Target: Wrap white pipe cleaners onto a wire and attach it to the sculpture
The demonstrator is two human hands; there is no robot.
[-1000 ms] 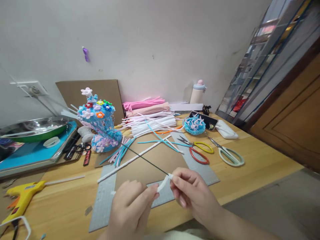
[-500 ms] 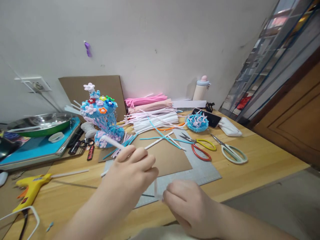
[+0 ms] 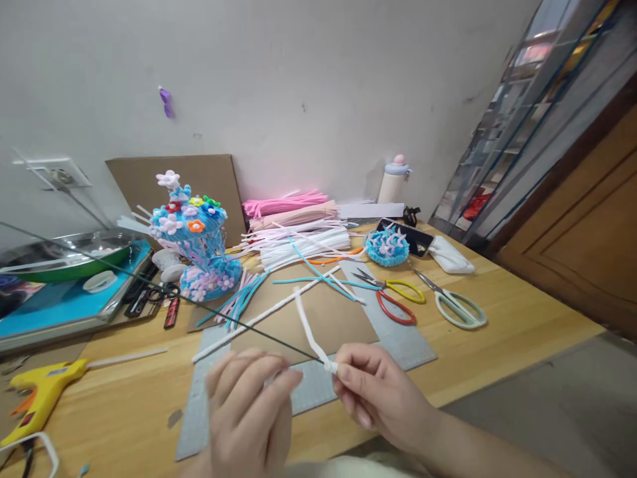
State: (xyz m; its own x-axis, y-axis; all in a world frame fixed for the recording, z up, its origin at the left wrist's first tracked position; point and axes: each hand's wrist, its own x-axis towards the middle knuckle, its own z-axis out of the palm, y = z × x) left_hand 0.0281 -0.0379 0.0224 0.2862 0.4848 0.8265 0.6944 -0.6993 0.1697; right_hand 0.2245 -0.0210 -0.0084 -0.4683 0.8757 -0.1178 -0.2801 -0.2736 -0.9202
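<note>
My right hand (image 3: 378,385) pinches a white pipe cleaner (image 3: 304,325) where it is wound round the end of a thin dark green wire (image 3: 219,311). The pipe cleaner's loose end sticks up and away over the cardboard. From the pinch, the wire runs long to the upper left, past my left hand (image 3: 253,398). That hand is loosely curled and slightly blurred, with a gap between thumb and fingers and no visible hold on anything. Beneath lie a brown cardboard piece (image 3: 343,325) and a grey cutting mat (image 3: 199,405).
A blue flower-covered pipe-cleaner piece (image 3: 192,229) stands at the left, a blue round one (image 3: 387,247) behind. Red-yellow scissors (image 3: 395,309) and pale green scissors (image 3: 460,311) lie right. Pipe-cleaner bundles (image 3: 303,239) line the back; a yellow glue gun (image 3: 47,388) lies left.
My left hand has come down and turned, now off the white pipe cleaner it gripped. My right hand has turned over, showing the wound end. The view has shifted slightly.
</note>
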